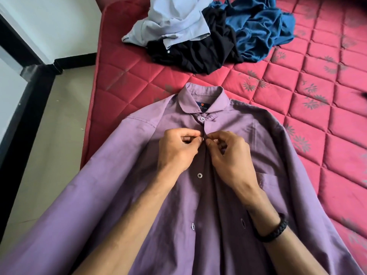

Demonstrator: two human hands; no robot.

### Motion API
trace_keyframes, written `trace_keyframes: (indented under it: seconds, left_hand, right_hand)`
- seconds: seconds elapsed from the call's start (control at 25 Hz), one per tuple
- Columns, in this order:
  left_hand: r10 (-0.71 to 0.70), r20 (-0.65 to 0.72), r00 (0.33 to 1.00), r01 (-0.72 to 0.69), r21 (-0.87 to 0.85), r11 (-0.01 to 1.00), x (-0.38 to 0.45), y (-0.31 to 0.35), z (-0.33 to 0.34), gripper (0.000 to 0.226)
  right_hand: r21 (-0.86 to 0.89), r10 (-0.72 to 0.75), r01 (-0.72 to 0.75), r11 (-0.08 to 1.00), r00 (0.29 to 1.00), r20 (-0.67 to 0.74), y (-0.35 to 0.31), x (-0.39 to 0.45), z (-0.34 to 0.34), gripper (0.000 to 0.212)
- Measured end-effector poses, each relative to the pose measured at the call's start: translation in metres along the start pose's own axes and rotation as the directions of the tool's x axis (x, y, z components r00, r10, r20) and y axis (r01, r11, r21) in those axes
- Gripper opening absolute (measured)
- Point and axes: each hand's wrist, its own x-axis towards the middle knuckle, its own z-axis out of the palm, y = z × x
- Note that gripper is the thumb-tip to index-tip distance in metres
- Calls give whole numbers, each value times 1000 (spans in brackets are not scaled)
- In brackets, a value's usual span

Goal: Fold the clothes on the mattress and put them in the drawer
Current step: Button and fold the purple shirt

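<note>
The purple shirt [123,175] lies front side up on the red mattress [317,108], collar [200,96] pointing away from the camera. Its lower part runs out of the bottom edge of the view, and its left sleeve hangs over the mattress side above the floor [49,135].

The top button [202,118] under the collar is fastened. Both hands meet on the front opening just below it. The left hand [178,149] has its fingers curled, with thumb and forefinger pinching the shirt edge at a button [201,138] that is mostly covered by the fingertips. The right hand [228,153] is likewise curled, pinching the opposite edge; the buttonhole there is hidden, so it appears, but cannot be confirmed, that the button is partway through. Two further buttons lower down are unfastened, and the front gapes between the forearms.

A black braided wristband [272,231] sits on the right wrist.

Beyond the collar, well apart, a heap of clothes rests on the mattress: a light blue shirt [170,20], a black garment [198,50] and a dark blue garment [262,30], overlapping and cut off at the top edge.
</note>
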Motion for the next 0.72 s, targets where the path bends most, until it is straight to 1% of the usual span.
trace_keyframes:
  seconds: [0.12,0.28,0.4,0.52,0.56,0.64,0.72]
  left_hand:
    - [-36,22,999,36,-30,999,4,-5,1,24]
    - [-77,58,995,81,-83,993,7,-7,1,24]
    - [-85,58,995,90,-94,991,6,-7,2,22]
    - [-80,39,996,84,-95,992,5,-10,2,17]
    - [-81,35,996,84,-92,992,5,-10,1,16]
    - [-91,36,995,94,-95,991,5,-10,0,15]
    - [-98,41,994,102,-90,991,5,-9,-1,12]
  right_hand:
    - [-48,-91,91,995,996,-2,4,-1,6,12]
    - [-61,-102,102,993,995,1,9,-1,9,14]
    - [-44,-63,63,997,998,15,9,1,7,13]
    - [51,0,-4,999,997,82,12,4,4,10]
    - [102,19,-30,994,993,115,13,5,2,11]
    - [170,52,-78,982,987,153,15,6,2,22]
    - [194,87,-111,975,988,128,15,6,4,22]
